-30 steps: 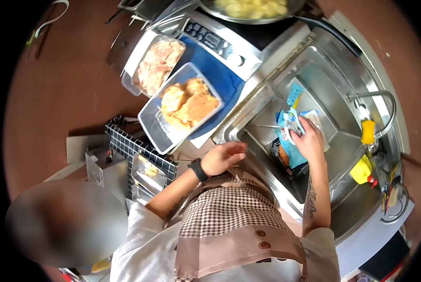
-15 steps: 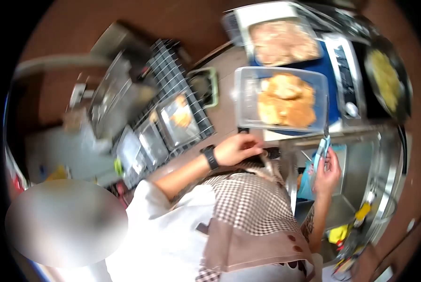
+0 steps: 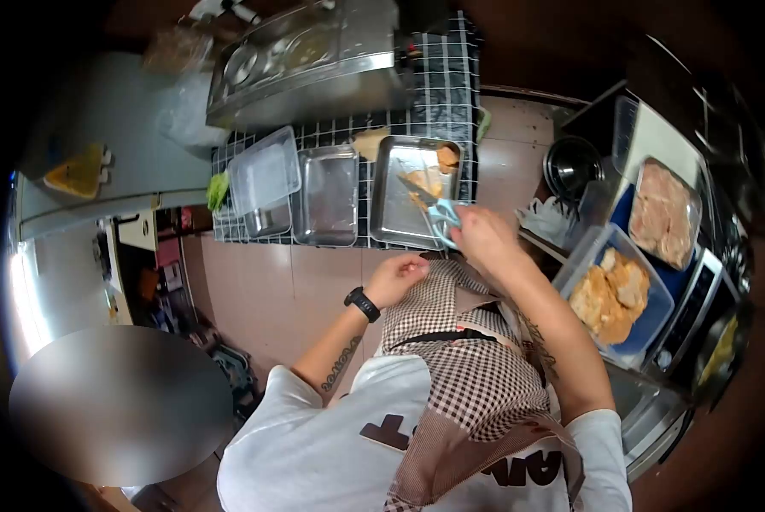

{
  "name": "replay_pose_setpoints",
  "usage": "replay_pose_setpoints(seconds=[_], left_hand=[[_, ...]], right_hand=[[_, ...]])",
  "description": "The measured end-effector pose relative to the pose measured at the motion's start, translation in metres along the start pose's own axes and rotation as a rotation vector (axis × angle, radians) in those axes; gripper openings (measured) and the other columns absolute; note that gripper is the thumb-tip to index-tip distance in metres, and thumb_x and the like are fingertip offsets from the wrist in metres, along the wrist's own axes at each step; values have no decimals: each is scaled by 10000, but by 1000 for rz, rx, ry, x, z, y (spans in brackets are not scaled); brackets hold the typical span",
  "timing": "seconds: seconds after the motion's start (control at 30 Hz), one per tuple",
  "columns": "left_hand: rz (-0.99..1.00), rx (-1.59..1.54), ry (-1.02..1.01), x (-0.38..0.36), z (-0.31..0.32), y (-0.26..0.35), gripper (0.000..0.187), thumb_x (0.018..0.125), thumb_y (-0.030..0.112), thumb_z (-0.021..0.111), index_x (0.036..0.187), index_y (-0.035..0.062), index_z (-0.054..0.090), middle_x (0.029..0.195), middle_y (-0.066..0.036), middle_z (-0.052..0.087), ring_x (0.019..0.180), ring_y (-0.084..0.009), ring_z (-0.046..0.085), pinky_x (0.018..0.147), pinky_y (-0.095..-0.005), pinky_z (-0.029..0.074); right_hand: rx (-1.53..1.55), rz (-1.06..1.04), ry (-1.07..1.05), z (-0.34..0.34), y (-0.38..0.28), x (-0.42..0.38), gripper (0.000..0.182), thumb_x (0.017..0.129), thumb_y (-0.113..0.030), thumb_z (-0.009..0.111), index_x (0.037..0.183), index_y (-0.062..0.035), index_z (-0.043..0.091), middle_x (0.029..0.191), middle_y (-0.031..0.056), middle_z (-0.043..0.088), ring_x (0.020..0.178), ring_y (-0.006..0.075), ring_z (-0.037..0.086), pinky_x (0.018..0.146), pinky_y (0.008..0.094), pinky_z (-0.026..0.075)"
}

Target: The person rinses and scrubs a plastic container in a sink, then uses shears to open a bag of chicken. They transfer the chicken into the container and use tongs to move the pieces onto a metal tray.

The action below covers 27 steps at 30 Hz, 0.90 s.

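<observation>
My right hand [image 3: 487, 242] grips light blue scissors [image 3: 444, 218] by the handles. Their blades reach over a metal tray [image 3: 391, 224] that holds pieces of orange-brown cooked food [image 3: 427, 181], probably meat. In front of the apron is my left hand [image 3: 398, 282], its fingers curled in with nothing showing in them; a black watch [image 3: 362, 304] is on that wrist. To the left of the food tray stands an empty-looking metal tray [image 3: 327, 203], and beyond it a clear plastic container [image 3: 265, 172].
A steel appliance [image 3: 314, 90] stands at the back of the grid-patterned table [image 3: 444, 72]. On the right, a plastic container [image 3: 666, 294] holds more orange-brown pieces, beside a tray of pale raw meat [image 3: 662, 213]. Black bowls [image 3: 573, 166] and a pan [image 3: 717, 354] are also there.
My view has turned left from the sink counter to the grid-patterned table. The scissors, held by my right hand, went from beside the plastic container to over the metal tray.
</observation>
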State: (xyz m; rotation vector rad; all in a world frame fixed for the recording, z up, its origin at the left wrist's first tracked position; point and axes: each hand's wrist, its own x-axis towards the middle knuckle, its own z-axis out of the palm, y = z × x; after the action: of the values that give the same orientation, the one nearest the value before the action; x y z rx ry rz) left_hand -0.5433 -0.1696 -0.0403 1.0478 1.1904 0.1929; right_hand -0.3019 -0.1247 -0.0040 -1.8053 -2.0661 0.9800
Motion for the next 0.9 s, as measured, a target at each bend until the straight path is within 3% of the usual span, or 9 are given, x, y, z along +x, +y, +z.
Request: replay_pose_setpoints(seconds=[0.07, 0.1, 0.17, 0.33, 0.6, 0.63, 0.7, 0.77, 0.9], left_hand=[[-99, -270, 23, -6, -15, -11, 332, 1042, 296, 532, 1254, 55, 617, 1015, -29, 694, 868, -100, 647, 749, -234, 497], [-88, -370, 65, -7, -17, -14, 342, 1044, 299, 526, 1268, 53, 604, 1040, -39, 690, 881, -105, 648, 757, -238, 499], [-58, -553, 147, -10, -19, -18, 364, 1048, 306, 514, 1295, 48, 580, 1089, -59, 684, 908, -114, 652, 774, -246, 503], [-28, -557, 323, -34, -14, -62, 369, 1033, 301, 549, 1307, 56, 572, 1082, -64, 689, 930, -131, 654, 793, -265, 501], [-115, -491, 456, -45, -31, -92, 313, 1028, 269, 560, 1271, 77, 607, 1056, -53, 701, 911, -116, 639, 790, -263, 476], [-105, -461, 450, -43, -34, -94, 309, 1029, 263, 559, 1266, 72, 609, 1054, -54, 699, 906, -116, 637, 780, -261, 476], [-108, -491, 418, -32, -40, -75, 307, 1028, 255, 559, 1260, 60, 610, 1048, -55, 694, 901, -119, 637, 769, -256, 474], [-96, -466, 375, -19, -50, -56, 306, 1024, 248, 563, 1255, 53, 612, 1039, -53, 695, 896, -117, 639, 763, -253, 472], [-55, -392, 266, 7, -53, -30, 307, 1008, 242, 583, 1249, 55, 620, 1025, -43, 701, 891, -115, 643, 752, -250, 466]], right_hand=[[31, -93, -32, 26, -20, 19, 198, 850, -158, 618, 961, 3, 650, 922, 196, 697, 860, 366, 693, 761, 471, 549], [-33, -86, -76, 43, -28, 30, 248, 859, -167, 634, 1037, 6, 637, 957, 182, 685, 894, 363, 681, 781, 462, 545], [-111, -162, -31, 72, -45, 51, 230, 846, -147, 628, 1019, 3, 644, 935, 171, 679, 885, 336, 688, 770, 443, 547], [-392, -419, 145, 106, -67, 139, 156, 823, -158, 569, 858, -67, 690, 863, 91, 673, 823, 221, 667, 686, 355, 509], [-455, -509, 78, 164, -89, 223, 188, 809, -167, 601, 824, -63, 757, 943, 119, 681, 954, 260, 646, 763, 372, 535], [-387, -498, -29, 154, -92, 217, 203, 801, -172, 611, 869, -36, 745, 1000, 142, 674, 1005, 278, 641, 768, 384, 543], [-270, -527, 117, 128, -91, 180, 214, 810, -80, 580, 985, -8, 682, 1139, 183, 626, 1087, 314, 609, 904, 411, 519], [-15, -435, 122, 97, -76, 139, 180, 813, -92, 590, 967, -9, 636, 1053, 161, 614, 1017, 312, 613, 863, 427, 517], [-131, -76, 91, 107, -19, 83, 197, 824, -142, 606, 991, -38, 624, 950, 133, 629, 925, 299, 635, 807, 434, 525]])
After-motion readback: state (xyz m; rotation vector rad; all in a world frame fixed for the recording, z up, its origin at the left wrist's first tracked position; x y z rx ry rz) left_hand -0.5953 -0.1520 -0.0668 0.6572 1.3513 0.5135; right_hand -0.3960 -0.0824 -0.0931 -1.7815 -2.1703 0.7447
